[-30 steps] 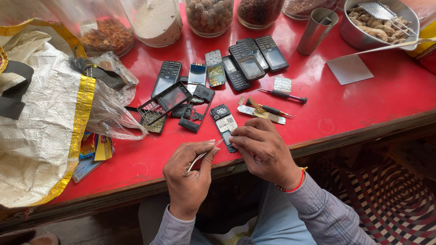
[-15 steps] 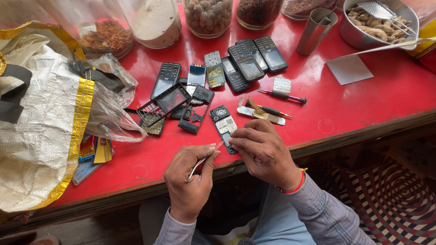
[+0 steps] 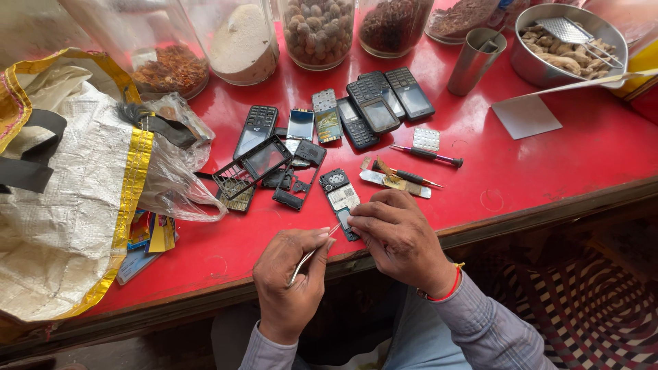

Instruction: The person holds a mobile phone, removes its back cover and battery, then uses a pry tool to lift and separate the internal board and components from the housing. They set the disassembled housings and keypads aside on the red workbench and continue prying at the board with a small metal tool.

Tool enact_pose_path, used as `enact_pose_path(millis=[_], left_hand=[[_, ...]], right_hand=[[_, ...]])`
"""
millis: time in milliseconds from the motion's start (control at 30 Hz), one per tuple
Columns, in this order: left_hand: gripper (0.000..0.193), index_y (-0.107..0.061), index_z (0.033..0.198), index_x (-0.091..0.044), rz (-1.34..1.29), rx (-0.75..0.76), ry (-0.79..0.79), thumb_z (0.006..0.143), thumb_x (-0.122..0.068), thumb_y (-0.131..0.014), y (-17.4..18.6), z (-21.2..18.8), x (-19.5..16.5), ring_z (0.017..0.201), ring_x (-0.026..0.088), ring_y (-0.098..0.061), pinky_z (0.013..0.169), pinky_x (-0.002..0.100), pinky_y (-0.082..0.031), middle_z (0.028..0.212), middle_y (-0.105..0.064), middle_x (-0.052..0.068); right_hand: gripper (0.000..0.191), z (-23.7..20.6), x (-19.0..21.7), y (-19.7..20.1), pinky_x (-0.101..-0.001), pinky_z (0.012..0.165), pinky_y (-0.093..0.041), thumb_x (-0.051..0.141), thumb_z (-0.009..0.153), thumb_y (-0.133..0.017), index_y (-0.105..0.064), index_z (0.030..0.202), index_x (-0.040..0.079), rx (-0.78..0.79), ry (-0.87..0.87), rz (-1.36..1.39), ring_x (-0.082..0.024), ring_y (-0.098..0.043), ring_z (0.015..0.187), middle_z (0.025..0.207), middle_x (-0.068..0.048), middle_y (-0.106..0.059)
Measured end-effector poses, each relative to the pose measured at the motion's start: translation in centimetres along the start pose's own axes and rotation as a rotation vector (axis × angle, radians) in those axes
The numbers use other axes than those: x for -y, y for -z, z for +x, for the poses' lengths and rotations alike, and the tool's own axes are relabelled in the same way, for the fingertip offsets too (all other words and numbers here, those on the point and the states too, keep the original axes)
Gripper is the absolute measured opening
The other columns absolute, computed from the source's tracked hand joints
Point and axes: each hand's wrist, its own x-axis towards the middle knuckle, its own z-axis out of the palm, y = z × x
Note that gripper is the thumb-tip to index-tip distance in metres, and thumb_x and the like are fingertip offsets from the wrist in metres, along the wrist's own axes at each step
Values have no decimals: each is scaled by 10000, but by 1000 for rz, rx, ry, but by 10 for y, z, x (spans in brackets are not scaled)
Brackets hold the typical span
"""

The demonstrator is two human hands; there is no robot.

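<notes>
- At the left of the frame: white woven bag [image 3: 62,205] and clear plastic bag [image 3: 175,185], crowding that side of the red worktop [image 3: 548,164].
- Lower centre: left hand [image 3: 291,281], fingers pinched narrow on thin metal tweezers [image 3: 312,252], tip aimed at the opened phone board [image 3: 340,200].
- Just right: right hand [image 3: 401,236], fingers pressed onto the board's lower end, pinning it flat near the worktop's front edge.
- Judged mid-repair; next, fine tip work, steady hold.
- Open room only at right, past the screwdrivers [image 3: 425,156].

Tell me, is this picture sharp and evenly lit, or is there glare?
Head view: sharp on both hands and the opened phone; soft daylight, faint shadows; mild sheen on the red table and glass jars; edges bend slightly from the wide lens.
</notes>
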Motion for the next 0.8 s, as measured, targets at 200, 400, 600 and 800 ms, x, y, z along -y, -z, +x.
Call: enact_pose_path(millis=[200, 400, 600, 800], left_hand=[[181, -687, 951, -40, 59, -42, -69, 835, 15, -815, -6, -1, 2, 874, 226, -748, 722, 314, -606, 965, -766, 85], [196, -683, 954, -39, 94, -13, -98, 824, 21, -816, -6, -2, 1, 864, 248, -735, 728, 343, -593, 976, -768, 89], [208, -679, 947, -45, 64, 2, -136, 806, 28, -811, -1, -2, 0, 882, 263, -736, 751, 346, -597, 988, -765, 88], [199, -683, 960, -35, 137, -3, -148, 815, 36, -800, -5, -4, -2, 908, 286, -727, 816, 377, -584, 1009, -766, 95]], right_hand=[[252, 0, 1, 0, -406, 890, -523, 12, 769, -781, -762, 1015, 61, 5, -1, 3, -271, -625, 1012, 1049, -41, -729], [235, 1, 0, -1, -408, 892, -523, 19, 780, -786, -760, 1010, 59, -5, -2, 2, -270, -626, 1011, 1055, -43, -733], [216, 0, -1, -1, -402, 881, -524, 24, 777, -787, -763, 988, 61, -14, -3, 6, -263, -630, 995, 1044, -36, -738], [190, 1, -1, -2, -397, 865, -525, 29, 793, -790, -759, 978, 59, -17, -10, 23, -262, -632, 984, 1046, -39, -742]])
